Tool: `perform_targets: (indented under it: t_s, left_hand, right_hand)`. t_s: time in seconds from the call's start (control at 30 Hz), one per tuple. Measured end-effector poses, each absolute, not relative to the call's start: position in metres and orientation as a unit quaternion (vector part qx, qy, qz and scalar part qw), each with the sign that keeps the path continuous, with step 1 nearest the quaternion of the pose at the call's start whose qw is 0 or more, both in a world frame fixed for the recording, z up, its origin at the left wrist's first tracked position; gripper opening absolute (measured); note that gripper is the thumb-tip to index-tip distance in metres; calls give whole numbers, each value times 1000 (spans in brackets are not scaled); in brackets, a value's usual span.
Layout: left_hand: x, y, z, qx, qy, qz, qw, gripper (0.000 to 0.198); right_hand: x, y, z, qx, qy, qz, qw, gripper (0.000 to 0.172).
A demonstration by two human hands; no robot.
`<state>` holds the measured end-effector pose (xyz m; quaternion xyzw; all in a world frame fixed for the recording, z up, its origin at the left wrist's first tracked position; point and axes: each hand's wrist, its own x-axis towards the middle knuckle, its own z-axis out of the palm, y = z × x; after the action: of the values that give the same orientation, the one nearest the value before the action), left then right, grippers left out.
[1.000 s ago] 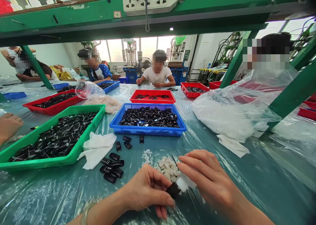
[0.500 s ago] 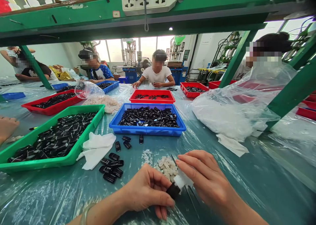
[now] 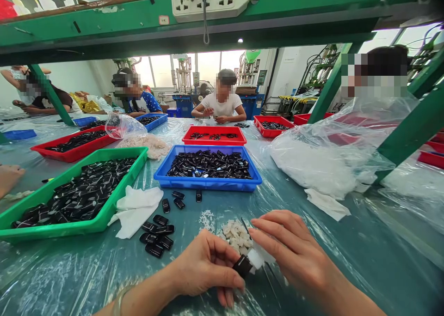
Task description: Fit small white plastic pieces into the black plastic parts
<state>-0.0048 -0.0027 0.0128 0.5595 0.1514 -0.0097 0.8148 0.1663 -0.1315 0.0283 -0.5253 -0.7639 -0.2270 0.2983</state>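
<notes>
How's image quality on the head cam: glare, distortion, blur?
Head view: windows behind blow out white; glare streaks the plastic sheet on the table; wide-angle bends the green beam; left hand, right hand and black part stay sharp.

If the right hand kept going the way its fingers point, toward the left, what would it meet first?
The right hand already holds a small white piece against the black part in the left hand, so that part comes first; depth looks close.
</notes>
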Motion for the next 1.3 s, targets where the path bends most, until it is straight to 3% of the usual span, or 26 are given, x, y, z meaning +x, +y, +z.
perform_targets:
  t_s: [0.27, 0.53, 0.63, 0.83, 1.3]
  left_hand:
    - [-5, -5, 11, 566, 155, -16, 810, 19]
    - [-3, -5, 11, 557, 158, 9, 815, 19]
    - [-3, -4, 14, 556, 168, 59, 812, 20]
    - [-1, 1, 16, 549, 184, 144, 802, 21]
    - [-1, 1, 18, 536, 240, 206, 783, 20]
  right_hand:
    - [164, -130, 27, -525, -765, -238, 286, 29]
    - [160, -123, 24, -543, -726, -250, 339, 35]
    - [164, -121, 13, -590, -681, -194, 387, 35]
    - [188, -114, -6, -748, -436, 62, 498, 31]
    - [207, -101, -22, -751, -318, 138, 562, 44]
